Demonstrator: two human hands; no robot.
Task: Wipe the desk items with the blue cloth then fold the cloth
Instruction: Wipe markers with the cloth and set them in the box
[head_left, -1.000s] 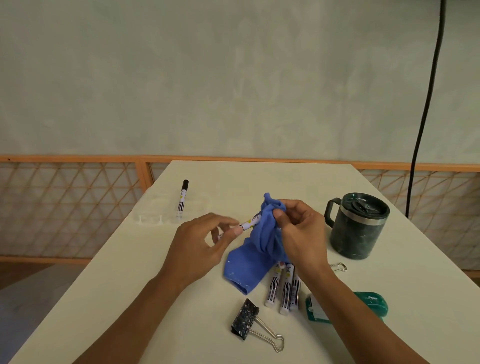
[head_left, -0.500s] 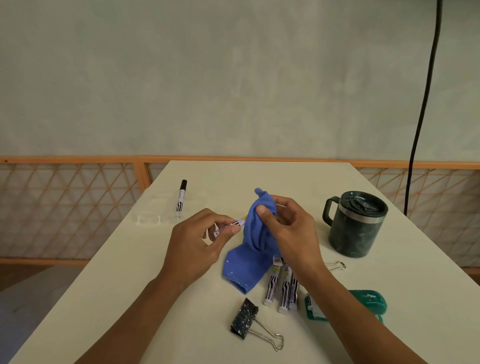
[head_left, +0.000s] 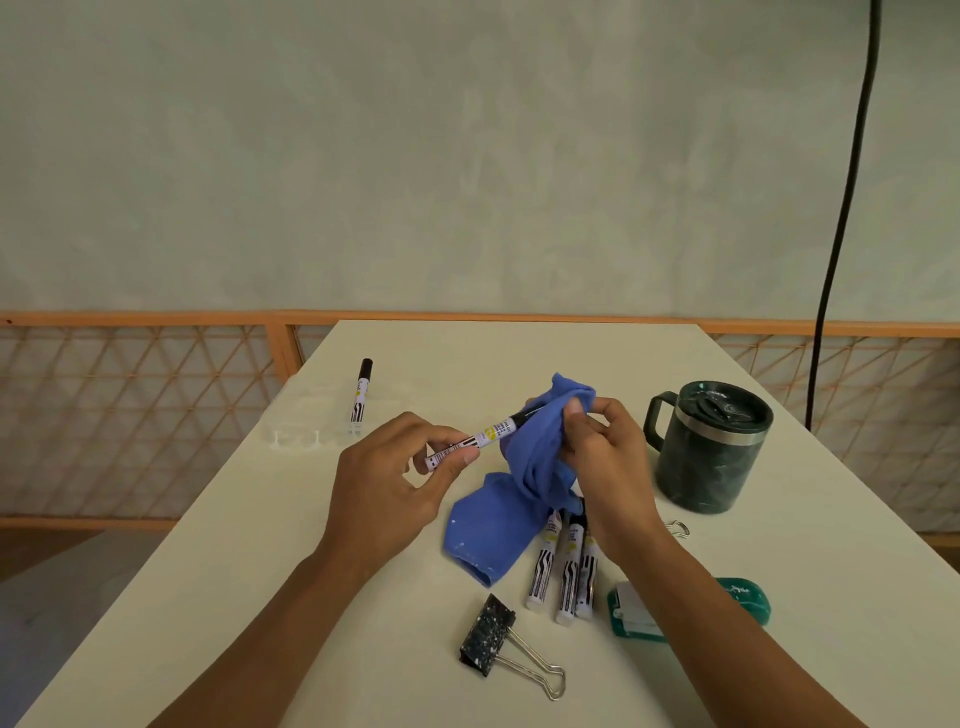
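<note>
Blue cloth (head_left: 488, 535) is bunched in the right hand (head_left: 608, 467), whose fingers pinch it round the far tip of a marker (head_left: 470, 442); its loose end trails on the desk (head_left: 519, 353) near centre. The left hand (head_left: 384, 499) pinches the marker's near end. Wiping looks mid-task: three markers (head_left: 566, 571), the mug (head_left: 709, 452) and the binder clip (head_left: 488, 636) probably await, so next the cloth should slide along the barrel.

Office-like desk (head_left: 363, 571): markers (head_left: 566, 571), binder clip (head_left: 488, 642), lidded mug (head_left: 709, 452).
</note>
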